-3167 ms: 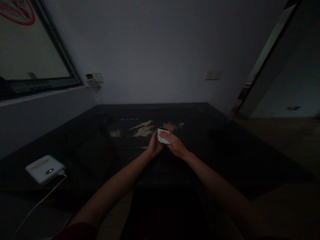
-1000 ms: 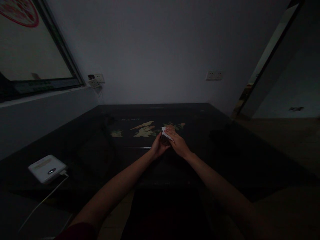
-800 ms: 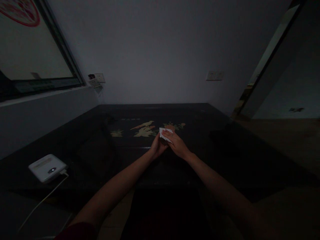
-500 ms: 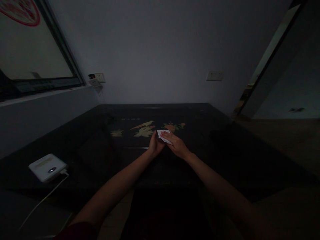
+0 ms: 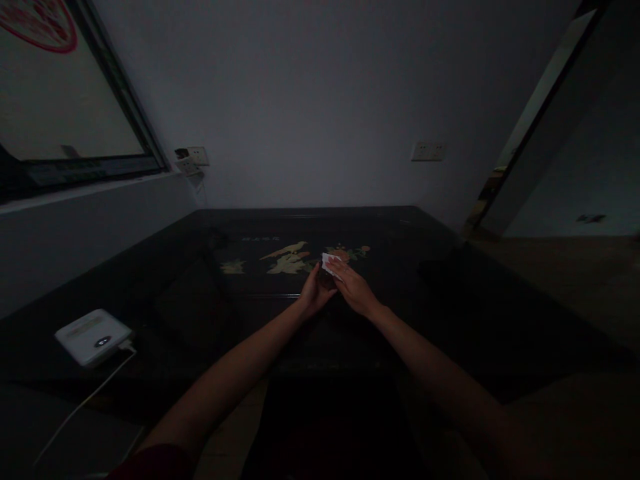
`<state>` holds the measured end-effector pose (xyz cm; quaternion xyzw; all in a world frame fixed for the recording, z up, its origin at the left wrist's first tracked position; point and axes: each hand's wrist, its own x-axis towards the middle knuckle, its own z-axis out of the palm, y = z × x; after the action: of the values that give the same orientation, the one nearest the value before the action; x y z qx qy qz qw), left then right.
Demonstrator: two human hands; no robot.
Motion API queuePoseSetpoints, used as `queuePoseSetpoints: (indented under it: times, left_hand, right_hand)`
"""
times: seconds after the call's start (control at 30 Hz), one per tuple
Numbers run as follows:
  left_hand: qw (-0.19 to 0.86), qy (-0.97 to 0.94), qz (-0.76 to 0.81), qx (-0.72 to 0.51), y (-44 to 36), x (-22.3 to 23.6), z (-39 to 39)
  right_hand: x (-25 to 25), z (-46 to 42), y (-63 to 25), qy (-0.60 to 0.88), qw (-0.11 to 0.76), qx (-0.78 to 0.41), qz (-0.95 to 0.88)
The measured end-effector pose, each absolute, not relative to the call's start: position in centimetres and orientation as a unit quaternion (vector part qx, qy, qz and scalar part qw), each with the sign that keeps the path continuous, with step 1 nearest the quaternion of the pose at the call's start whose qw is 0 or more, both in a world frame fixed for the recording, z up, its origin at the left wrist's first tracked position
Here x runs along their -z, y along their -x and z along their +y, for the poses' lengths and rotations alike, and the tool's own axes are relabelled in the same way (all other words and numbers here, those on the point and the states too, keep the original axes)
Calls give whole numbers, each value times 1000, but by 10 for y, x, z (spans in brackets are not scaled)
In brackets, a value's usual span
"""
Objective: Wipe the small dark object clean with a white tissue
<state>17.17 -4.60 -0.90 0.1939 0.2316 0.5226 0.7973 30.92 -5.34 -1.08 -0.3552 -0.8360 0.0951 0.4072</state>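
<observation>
My right hand [image 5: 354, 288] presses a white tissue or cloth [image 5: 331, 263] under its fingers, against a small dark object [image 5: 327, 280]. That object is held in my left hand [image 5: 313, 292], whose thumb and fingers curve around its sides. It is too dark to tell what the object is. Both hands meet in front of me above the black table [image 5: 240, 333]. Just beyond them, a yellow bird and pink flower picture [image 5: 295, 257] decorates the tabletop.
At the left of the table sits a white box-shaped device [image 5: 93, 337] with a white cable [image 5: 83, 400] hanging off the front edge. Wall sockets [image 5: 428, 151] are on the back wall. A window [image 5: 70, 87] is at the left. The room is dim.
The right hand and the tissue have shifted slightly, uncovering more of the dark object. The left hand has moved a little to the right, still around it.
</observation>
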Motion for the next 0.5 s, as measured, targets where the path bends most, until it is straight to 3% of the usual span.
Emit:
queuePoseSetpoints:
  times: [0.3,0.5]
  left_hand:
    - [777,-150,209,-575,-172,7,-44]
    - [788,-186,220,-545,-169,7,-43]
  right_hand:
    - [3,-61,-307,333,373,-81,-862]
    - [6,-58,-308,371,442,-115,-809]
